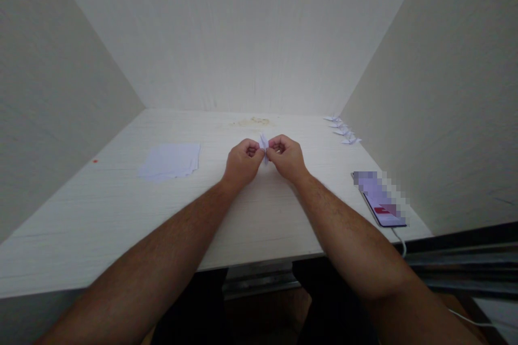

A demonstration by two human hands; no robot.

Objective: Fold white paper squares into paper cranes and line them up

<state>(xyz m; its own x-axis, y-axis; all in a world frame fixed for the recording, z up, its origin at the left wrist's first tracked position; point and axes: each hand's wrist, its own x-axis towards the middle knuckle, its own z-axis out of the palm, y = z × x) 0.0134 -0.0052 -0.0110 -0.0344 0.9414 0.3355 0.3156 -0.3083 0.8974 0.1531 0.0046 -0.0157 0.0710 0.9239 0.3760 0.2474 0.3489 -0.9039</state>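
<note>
1. I see the person's left hand (244,161) and right hand (287,159) close together over the middle of the counter (259,221), a pale, faintly grained surface.
2. Between them is a small folded piece of white paper (263,140), standing narrow and roughly upright, its far tip poking up past the fingertips.
3. The left grip is closed to a pinch on the paper's left side, thumb against fingers; the other fingers curl in.
4. The right grip pinches the right side in the same way, thumb tip near the left thumb.
5. To the left lies a loose stack of white paper sheets (170,161), edges slightly uneven, well apart from the hands.
6. At the far right, near the side wall, a row of small white folded-paper figures (342,132) with pointed ends sits on the counter.
7. Nearer on the right rests a flat phone with a lit screen (374,199), part of it blurred, a white cable (400,241) running from its near end.
8. Beyond the hands, a yellowish stain (257,121) marks the counter's far side.
</note>
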